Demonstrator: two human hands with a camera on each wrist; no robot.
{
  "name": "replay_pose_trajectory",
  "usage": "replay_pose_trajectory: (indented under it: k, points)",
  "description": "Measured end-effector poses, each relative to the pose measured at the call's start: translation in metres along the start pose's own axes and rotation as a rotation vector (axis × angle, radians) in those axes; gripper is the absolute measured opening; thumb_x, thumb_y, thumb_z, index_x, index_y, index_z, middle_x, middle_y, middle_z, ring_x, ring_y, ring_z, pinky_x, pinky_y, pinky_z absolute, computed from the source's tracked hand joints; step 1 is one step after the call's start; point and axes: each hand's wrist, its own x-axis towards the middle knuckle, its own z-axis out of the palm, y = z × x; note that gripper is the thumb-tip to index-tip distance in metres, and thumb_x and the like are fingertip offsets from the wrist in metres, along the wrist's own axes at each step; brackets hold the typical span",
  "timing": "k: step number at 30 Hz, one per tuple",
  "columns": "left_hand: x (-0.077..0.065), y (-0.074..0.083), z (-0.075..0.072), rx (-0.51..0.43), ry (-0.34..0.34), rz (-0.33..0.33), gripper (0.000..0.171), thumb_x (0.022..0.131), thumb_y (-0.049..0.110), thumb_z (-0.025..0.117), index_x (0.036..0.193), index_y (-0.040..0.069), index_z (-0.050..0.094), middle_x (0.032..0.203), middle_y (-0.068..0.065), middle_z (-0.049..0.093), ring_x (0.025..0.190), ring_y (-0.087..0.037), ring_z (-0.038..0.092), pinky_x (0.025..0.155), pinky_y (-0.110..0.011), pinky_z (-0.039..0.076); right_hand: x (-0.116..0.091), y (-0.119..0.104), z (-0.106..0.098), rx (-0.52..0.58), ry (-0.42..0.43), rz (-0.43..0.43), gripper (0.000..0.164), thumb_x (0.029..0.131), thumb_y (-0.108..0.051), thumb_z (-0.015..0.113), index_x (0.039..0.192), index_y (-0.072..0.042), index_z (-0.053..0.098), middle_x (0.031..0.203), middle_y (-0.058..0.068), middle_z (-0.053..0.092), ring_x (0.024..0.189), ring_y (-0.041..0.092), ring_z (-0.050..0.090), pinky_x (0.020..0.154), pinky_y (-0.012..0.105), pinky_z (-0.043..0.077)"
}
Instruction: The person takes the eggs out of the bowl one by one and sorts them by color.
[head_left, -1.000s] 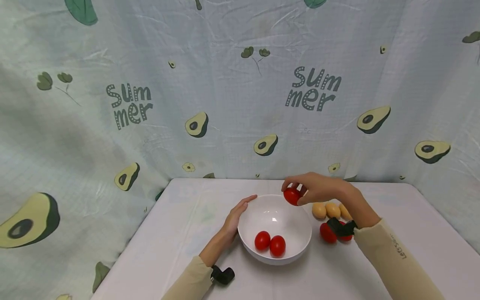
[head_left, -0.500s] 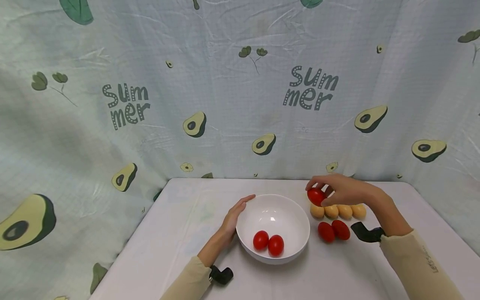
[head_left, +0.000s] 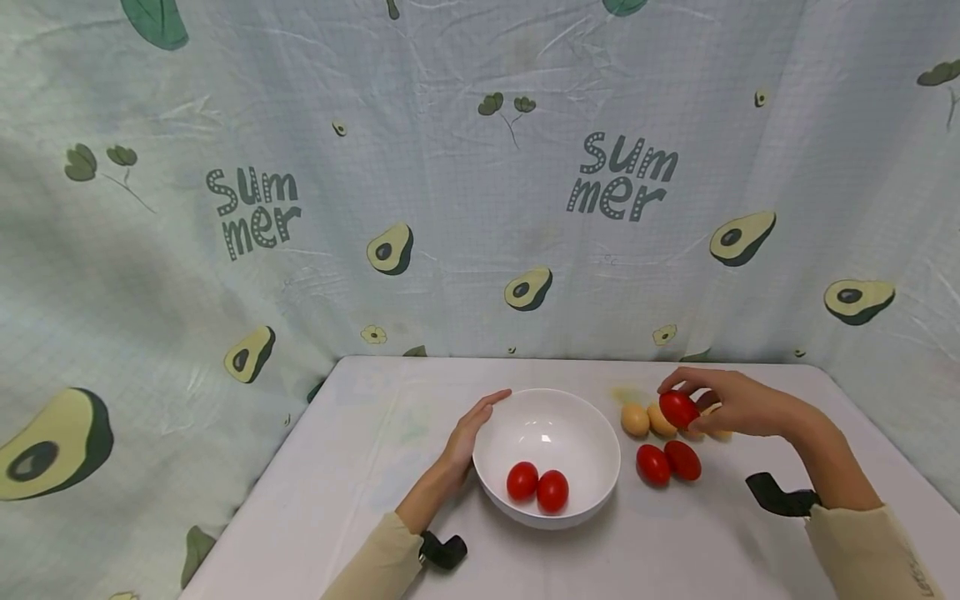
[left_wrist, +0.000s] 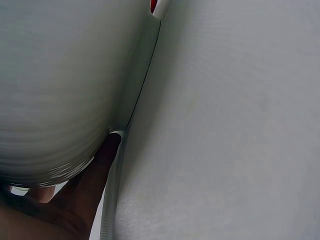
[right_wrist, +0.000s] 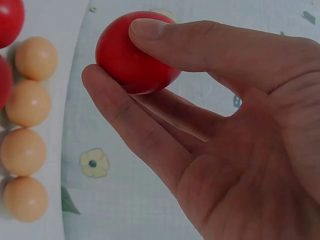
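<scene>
My right hand pinches a glossy red egg over the row of tan eggs, right of the bowl. In the right wrist view the thumb presses one side of this red egg and the fingers support the other. My left hand rests with extended fingers against the left outer side of a white bowl. Inside the bowl, two red eggs lie together near the front wall. The left wrist view shows fingers touching the bowl's outer wall.
Several tan eggs stand in a row right of the bowl, partly hidden by the right hand; the wrist view shows them too. Two more red eggs lie before them. A patterned curtain hangs behind the white table.
My right hand has carried its red egg rightward from the bowl's far rim to over the tan eggs, lowering slightly at the end. The left hand stays on the bowl.
</scene>
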Motion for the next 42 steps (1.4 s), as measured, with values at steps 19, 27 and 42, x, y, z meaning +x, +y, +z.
replay_pose_trajectory:
  k: [19, 27, 42]
  points:
    - [0.002, 0.001, 0.0, -0.009, 0.018, -0.013, 0.051, 0.112, 0.036, 0.027, 0.156, 0.021, 0.046, 0.168, -0.006, 0.036, 0.156, -0.033, 0.031, 0.129, -0.056, 0.022, -0.023, 0.051, 0.011, 0.049, 0.033, 0.09, 0.059, 0.087, -0.012, 0.079, 0.138, -0.003, 0.051, 0.13, 0.026, 0.059, 0.107, 0.028, 0.066, 0.082, 0.044, 0.064]
    - [0.001, 0.0, 0.0, -0.001, 0.01, -0.012, 0.051, 0.112, 0.036, 0.028, 0.157, 0.021, 0.045, 0.168, -0.006, 0.036, 0.156, -0.033, 0.031, 0.129, -0.056, 0.022, -0.024, 0.071, 0.017, 0.065, 0.004, 0.047, 0.056, 0.087, -0.01, 0.077, 0.136, 0.0, 0.052, 0.128, 0.025, 0.062, 0.109, 0.03, 0.065, 0.082, 0.039, 0.064]
    - [0.002, 0.001, 0.0, -0.009, 0.008, -0.017, 0.051, 0.112, 0.035, 0.027, 0.157, 0.02, 0.045, 0.168, -0.007, 0.036, 0.155, -0.034, 0.034, 0.128, -0.055, 0.025, -0.019, 0.086, 0.026, 0.074, 0.002, 0.118, 0.056, 0.086, -0.008, 0.077, 0.135, 0.0, 0.053, 0.126, 0.024, 0.063, 0.108, 0.028, 0.064, 0.087, 0.05, 0.062]
